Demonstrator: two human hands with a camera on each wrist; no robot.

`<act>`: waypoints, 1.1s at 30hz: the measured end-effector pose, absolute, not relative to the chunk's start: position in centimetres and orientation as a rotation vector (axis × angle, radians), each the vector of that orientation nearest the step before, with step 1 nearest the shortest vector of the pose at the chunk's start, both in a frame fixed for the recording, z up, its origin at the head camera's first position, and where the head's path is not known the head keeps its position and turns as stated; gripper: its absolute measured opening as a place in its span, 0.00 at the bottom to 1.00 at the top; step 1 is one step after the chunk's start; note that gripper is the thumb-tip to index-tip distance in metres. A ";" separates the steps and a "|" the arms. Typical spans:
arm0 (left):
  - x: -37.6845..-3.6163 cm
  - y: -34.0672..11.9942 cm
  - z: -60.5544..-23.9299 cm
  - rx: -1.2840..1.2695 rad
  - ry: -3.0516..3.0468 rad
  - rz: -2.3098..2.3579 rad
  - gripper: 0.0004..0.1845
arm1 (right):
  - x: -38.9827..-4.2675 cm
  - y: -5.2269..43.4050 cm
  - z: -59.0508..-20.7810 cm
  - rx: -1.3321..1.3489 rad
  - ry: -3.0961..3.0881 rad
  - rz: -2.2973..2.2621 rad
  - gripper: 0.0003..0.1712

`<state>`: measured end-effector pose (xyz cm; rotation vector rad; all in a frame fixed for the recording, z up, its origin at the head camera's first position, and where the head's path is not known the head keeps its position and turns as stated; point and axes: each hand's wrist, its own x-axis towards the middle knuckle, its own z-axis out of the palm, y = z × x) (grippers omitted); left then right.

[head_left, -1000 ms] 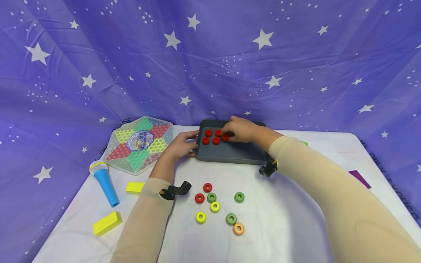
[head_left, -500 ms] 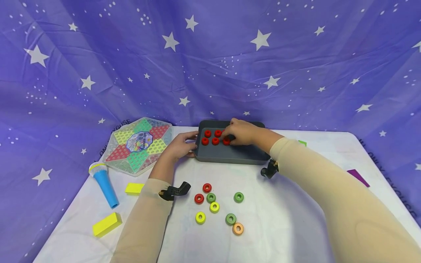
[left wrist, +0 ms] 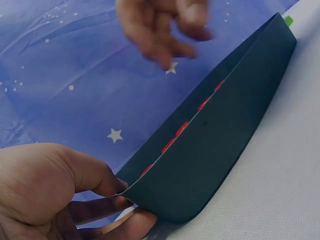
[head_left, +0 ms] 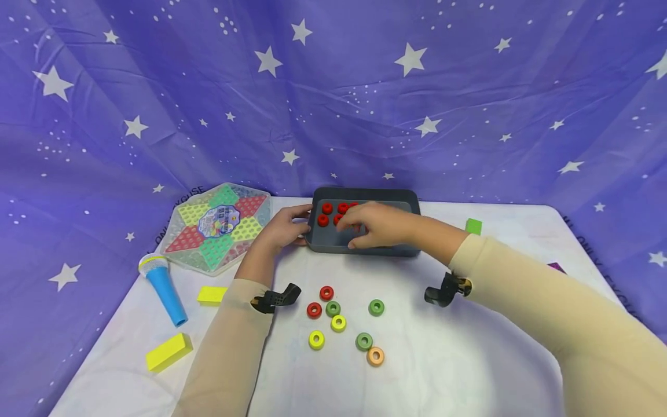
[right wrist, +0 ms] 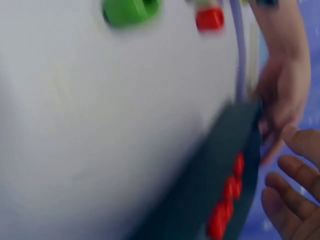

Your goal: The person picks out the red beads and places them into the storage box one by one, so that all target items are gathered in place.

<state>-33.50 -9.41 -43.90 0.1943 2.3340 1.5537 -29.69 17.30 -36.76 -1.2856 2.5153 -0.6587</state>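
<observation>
A dark grey tray [head_left: 319, 238] stands at the back of the table, with several red rings [head_left: 323, 220] in its left half. At its left end my left hand [head_left: 281, 229] grips the wall. In the left wrist view the thumb lies at the tray's rim and the fingers bear on the wall below. My right hand [head_left: 383, 225] hovers over the tray's front part, hiding some of the red rings. Nothing shows between its spread, loosely bent fingers in the right wrist view.
Nearer on the white table lie loose red [head_left: 326, 299], green [head_left: 376, 313], yellow [head_left: 316, 346] and orange rings [head_left: 376, 364]. Leftward are a hexagonal Chinese checkers box [head_left: 229, 243], a blue toy microphone [head_left: 168, 292] and two yellow blocks [head_left: 169, 352]. A green block [head_left: 473, 226] sits right of the tray.
My right hand has let go of a red ring in the tray, its fingers have spread, and it has drawn toward me. My left hand keeps its grip on the tray.
</observation>
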 end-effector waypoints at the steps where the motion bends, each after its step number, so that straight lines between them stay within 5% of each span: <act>1: -33.5 -9.4 -43.9 0.192 2.336 1.552 0.34 | -29.0 16.8 -37.1 -1.301 2.472 -0.661 0.22; 17: -33.5 -9.1 -44.0 0.195 2.328 1.551 0.34 | -24.6 12.7 -42.0 -1.523 2.309 -0.387 0.22; 33: -33.3 -9.3 -43.8 0.201 2.331 1.561 0.34 | -23.8 18.1 -39.4 -1.389 2.444 -0.474 0.19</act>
